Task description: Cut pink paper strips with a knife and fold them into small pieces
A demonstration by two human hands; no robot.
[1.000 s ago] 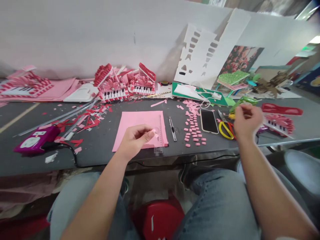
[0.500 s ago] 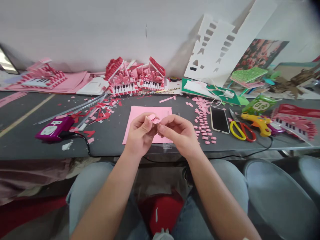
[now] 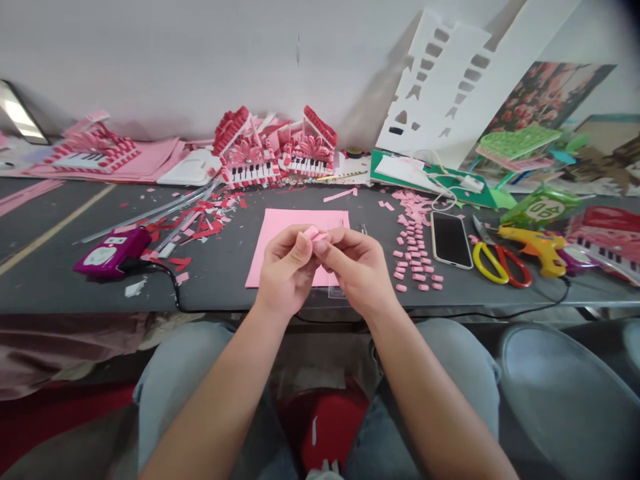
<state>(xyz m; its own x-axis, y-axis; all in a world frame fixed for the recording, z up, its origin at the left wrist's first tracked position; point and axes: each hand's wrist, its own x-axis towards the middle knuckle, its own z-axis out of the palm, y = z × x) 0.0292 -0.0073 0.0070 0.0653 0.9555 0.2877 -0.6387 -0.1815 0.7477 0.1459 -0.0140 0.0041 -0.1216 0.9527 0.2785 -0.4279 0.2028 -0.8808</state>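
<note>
A small pink paper piece (image 3: pixel 311 232) is pinched between the thumb and fingers of my left hand (image 3: pixel 286 270). My right hand (image 3: pixel 359 268) is closed too, its thumb and fingertips on the right end of the same piece. Both hands meet over the near part of a pink sheet (image 3: pixel 273 230) on the dark table (image 3: pixel 220 267). Right of the sheet lie several small pink rolled pieces (image 3: pixel 415 248), with loose pink strips behind them.
A phone (image 3: pixel 451 240), scissors (image 3: pixel 503 263) and a yellow glue gun (image 3: pixel 537 247) lie to the right. Leftward are a purple device (image 3: pixel 114 253) with a black cable and red scraps (image 3: pixel 207 227). Small piano models (image 3: pixel 253 170) stand by the wall.
My hands have drawn closer together, with the right fingertips now on the pink piece. The camera view has shifted slightly, so the table's things appear moved.
</note>
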